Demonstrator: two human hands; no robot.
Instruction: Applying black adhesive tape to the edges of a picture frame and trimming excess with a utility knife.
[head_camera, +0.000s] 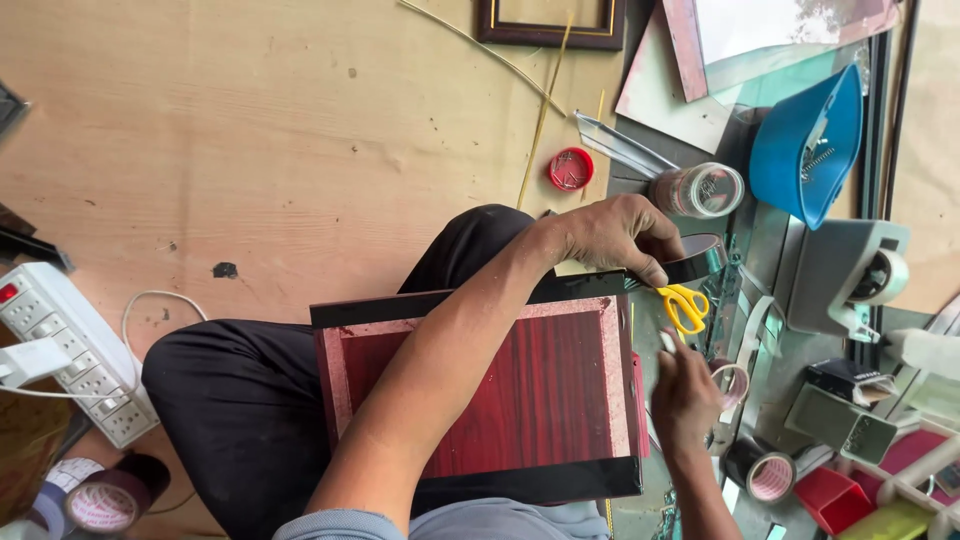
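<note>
frame (500, 390) dark red woodgrain back, black tape edges

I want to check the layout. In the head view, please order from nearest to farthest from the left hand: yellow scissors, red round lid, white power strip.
From the left hand:
1. Yellow scissors, just beside it.
2. Red round lid, on the wooden board.
3. White power strip, at the far edge.

Reaches the bare left forearm diagonally far and right across the lap, ending in the left hand (612, 236), knuckles up, fingers curled shut in a grip. Holds the right hand (685, 392) nearer and just right of it, wrist straight, fingers loosely bunched and pointing far.
</note>
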